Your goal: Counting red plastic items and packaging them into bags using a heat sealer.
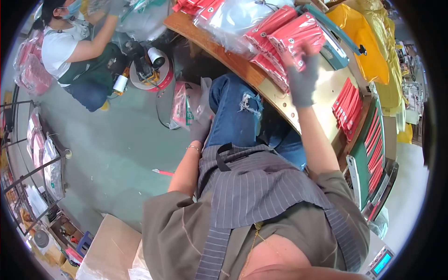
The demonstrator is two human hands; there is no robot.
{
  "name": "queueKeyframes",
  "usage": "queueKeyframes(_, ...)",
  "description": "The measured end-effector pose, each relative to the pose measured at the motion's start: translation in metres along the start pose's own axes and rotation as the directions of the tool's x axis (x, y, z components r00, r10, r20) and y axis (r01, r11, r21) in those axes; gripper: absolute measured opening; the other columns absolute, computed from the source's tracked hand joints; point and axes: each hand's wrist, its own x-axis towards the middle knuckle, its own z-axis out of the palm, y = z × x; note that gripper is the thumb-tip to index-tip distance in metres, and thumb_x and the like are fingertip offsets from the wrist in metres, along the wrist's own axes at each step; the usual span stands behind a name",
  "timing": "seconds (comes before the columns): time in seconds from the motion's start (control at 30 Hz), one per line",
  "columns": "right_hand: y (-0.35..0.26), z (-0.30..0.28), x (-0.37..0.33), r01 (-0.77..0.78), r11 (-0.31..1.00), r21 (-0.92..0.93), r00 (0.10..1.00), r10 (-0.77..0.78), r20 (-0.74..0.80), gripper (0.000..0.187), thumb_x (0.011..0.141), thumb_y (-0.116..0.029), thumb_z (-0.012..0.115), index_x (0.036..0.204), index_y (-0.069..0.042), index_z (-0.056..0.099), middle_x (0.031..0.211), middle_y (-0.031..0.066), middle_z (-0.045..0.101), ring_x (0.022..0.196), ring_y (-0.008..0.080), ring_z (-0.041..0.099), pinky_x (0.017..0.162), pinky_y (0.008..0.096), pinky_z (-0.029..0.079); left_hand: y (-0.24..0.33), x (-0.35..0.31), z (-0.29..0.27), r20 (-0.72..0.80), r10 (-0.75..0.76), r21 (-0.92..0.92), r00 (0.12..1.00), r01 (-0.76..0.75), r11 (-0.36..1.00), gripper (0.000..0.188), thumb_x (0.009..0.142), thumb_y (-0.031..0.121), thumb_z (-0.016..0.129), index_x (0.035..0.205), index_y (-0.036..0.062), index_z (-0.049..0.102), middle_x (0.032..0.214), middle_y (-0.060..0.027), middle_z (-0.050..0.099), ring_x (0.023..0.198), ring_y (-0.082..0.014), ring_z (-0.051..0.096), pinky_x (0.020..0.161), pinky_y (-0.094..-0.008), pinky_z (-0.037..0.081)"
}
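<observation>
My left hand (200, 129), in a grey glove with bare fingertips, is low beside my left knee. Its fingers are closed on the edge of a clear plastic bag (205, 100). Red packs with a green-and-white printed panel (183, 102) show inside that bag. My right hand (303, 81), gloved the same way, reaches over the table. Its slightly blurred fingers close around the near end of a bundle of slim red packets (298, 35). More red packets (270, 70) lie under and beside this bundle, partly hidden by the hand.
Clear plastic bags (233, 23) lie on the wooden table (233, 58). Another row of red packets (347, 107) is at its right, near a green tray (361, 163). A co-worker (70, 51) sits at far left beside a machine with thread cones (156, 57). A cardboard box (109, 247) stands lower left.
</observation>
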Motion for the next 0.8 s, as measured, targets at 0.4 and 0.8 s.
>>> queueKeyframes(0.4, -0.033, 0.174, -0.117, 0.564, 0.732, 0.381, 0.068, -0.501, 0.863, 0.048, 0.069, -0.017, 0.062, 0.116, -0.014, 0.054, 0.125, 0.0102, 0.05, 0.114, 0.0299, 0.048, 0.101, 0.0371, 0.035, -0.003, 0.023, -0.199, -0.202, 0.517, 0.014, 0.832, -0.526, 0.851, 0.023, 0.08, 0.014, 0.053, 0.096, -0.0013, 0.06, 0.08, -0.0231, 0.061, 0.072, -0.0393, 0.058, 0.065, -0.0409, 0.046)
queueKeyframes(0.8, -0.08, 0.123, -0.134, 0.761, 0.606, 0.231, 0.216, -0.573, 0.791, 0.025, 0.065, -0.018, 0.056, 0.083, -0.005, 0.067, 0.086, 0.0077, 0.062, 0.091, 0.0256, 0.054, 0.089, 0.0364, 0.04, 0.026, 0.044, -0.286, -0.118, -0.09, -0.26, 0.989, 0.057, 0.964, 0.051, 0.087, 0.049, 0.053, 0.088, -0.0016, 0.061, 0.064, -0.0083, 0.053, 0.062, -0.0201, 0.053, 0.06, -0.0352, 0.044)
